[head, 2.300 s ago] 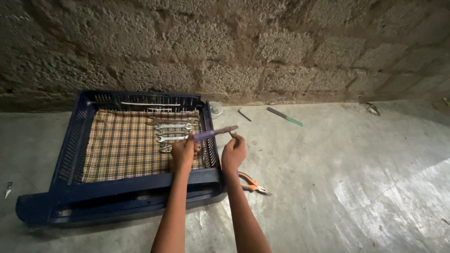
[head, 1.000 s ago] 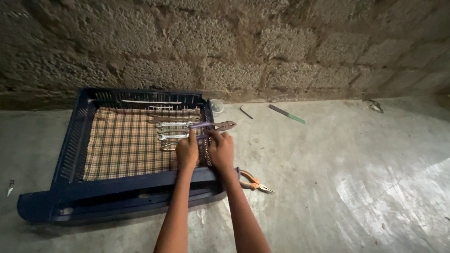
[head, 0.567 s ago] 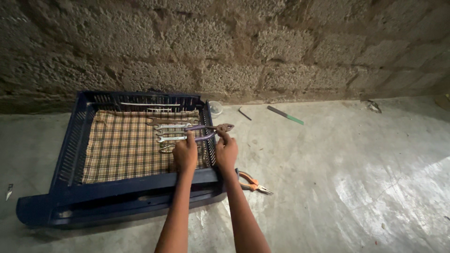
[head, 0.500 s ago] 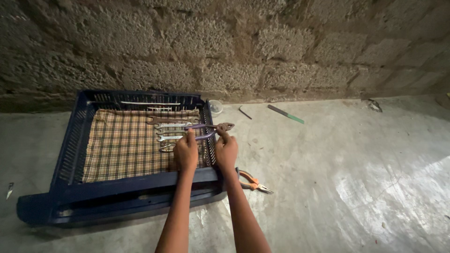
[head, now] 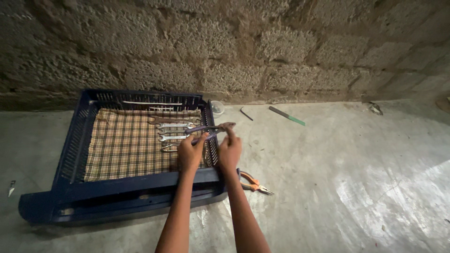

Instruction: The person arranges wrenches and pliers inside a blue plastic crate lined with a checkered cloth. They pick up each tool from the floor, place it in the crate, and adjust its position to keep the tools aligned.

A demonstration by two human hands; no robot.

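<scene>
Both my hands hold rusty pliers with purple handles over the right rim of a dark blue plastic crate. My left hand grips the spread handles. My right hand pinches the rusty jaw end. Inside the crate lies a checked cloth with several open-end spanners lined up along its right side.
Orange-handled long-nose pliers lie on the concrete floor just right of the crate. A green-handled file, a small dark bent tool and a small clear cup sit near the block wall. A small blade lies far left.
The purple pliers' handles were together at first and are now spread apart. Both hands stayed over the crate's right rim, shifting only slightly.
</scene>
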